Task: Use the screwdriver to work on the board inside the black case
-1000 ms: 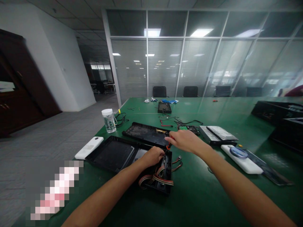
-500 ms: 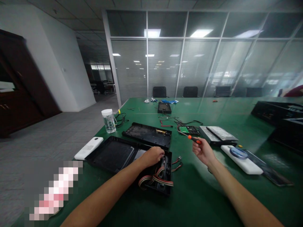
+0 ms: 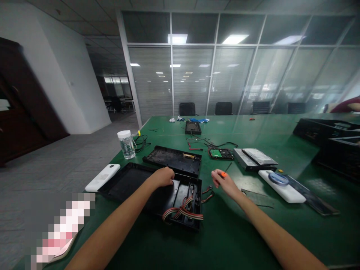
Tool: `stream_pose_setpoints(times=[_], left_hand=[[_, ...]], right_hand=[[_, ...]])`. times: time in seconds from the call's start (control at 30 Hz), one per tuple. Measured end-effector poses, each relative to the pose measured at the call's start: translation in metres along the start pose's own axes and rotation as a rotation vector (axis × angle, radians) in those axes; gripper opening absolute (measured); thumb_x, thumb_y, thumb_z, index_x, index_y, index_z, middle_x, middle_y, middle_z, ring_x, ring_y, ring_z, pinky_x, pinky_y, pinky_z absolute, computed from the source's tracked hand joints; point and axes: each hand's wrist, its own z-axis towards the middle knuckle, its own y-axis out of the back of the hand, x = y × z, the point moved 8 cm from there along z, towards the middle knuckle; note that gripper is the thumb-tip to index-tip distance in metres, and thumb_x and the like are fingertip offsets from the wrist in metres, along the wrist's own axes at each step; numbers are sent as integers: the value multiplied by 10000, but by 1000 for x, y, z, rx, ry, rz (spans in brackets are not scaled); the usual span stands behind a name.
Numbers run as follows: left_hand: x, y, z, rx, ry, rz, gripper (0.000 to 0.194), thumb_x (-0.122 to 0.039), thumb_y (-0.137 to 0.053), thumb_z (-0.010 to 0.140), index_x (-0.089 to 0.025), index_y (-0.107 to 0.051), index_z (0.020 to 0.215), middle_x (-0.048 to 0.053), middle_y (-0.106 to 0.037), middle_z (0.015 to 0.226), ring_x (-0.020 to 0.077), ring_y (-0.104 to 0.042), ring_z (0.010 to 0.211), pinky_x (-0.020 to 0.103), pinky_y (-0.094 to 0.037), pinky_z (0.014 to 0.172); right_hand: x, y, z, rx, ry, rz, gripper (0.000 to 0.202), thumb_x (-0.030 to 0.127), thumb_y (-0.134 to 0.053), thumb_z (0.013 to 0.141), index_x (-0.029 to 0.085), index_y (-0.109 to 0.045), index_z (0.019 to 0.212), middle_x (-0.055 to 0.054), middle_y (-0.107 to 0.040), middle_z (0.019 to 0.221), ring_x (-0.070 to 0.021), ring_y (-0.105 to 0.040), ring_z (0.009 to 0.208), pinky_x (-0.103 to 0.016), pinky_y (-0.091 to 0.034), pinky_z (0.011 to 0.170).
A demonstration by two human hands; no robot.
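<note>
A black plastic casing [image 3: 126,182] lies open on the green table, with striped ribbon cables [image 3: 182,213] over its right part. Above the casing's middle is my left hand [image 3: 163,177], fingers curled down and mostly hidden; whatever they hold cannot be made out. My right hand [image 3: 222,180], closed round a screwdriver [image 3: 224,174] with an orange and black handle, is right of the casing, the shaft pointing up and away. Just behind the casing lies a second black panel [image 3: 174,160]. A green circuit board [image 3: 216,152] sits beyond my right hand.
A water bottle [image 3: 127,144] and a white device [image 3: 103,177] stand at left. To the right are a silver and black unit [image 3: 254,159], another white device [image 3: 281,187], a dark flat panel [image 3: 315,198] and large black cases [image 3: 337,150]. Part of a person [image 3: 345,105] shows far right.
My left hand has moved left from the casing's right part to its middle. My right hand has moved left and slightly down, and the screwdriver now points up and away instead of left.
</note>
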Motion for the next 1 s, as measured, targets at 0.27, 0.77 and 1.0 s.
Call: stream_pose_setpoints(times=[0.27,0.77,1.0], left_hand=[[31,60,-5,-276,-17,-79,188,-282,-494,823,-181,-603,939,16,-640,800,134,-570,740,207,-398,711],[13,-12,78,100,-99,145,118,-262,-650,693,-185,-633,781,57,-645,825,186,-593,766,232,-420,658],[1,23,68,7,-204,238,101,-212,-601,765,-197,-606,865,64,-632,919,193,-573,897,238,-398,768]], right_hand=[[94,-112,-107,485,458,-921,253,353,-488,822,185,-573,991,-72,-634,899,-187,-597,734,-286,-443,624],[63,-104,-130,421,243,-999,504,390,-586,719,192,-441,1159,-79,-527,1096,-220,-555,899,-328,-464,741],[53,-98,-123,407,244,-1086,231,344,-475,792,169,-523,935,-85,-523,1016,-196,-559,837,-308,-456,700]])
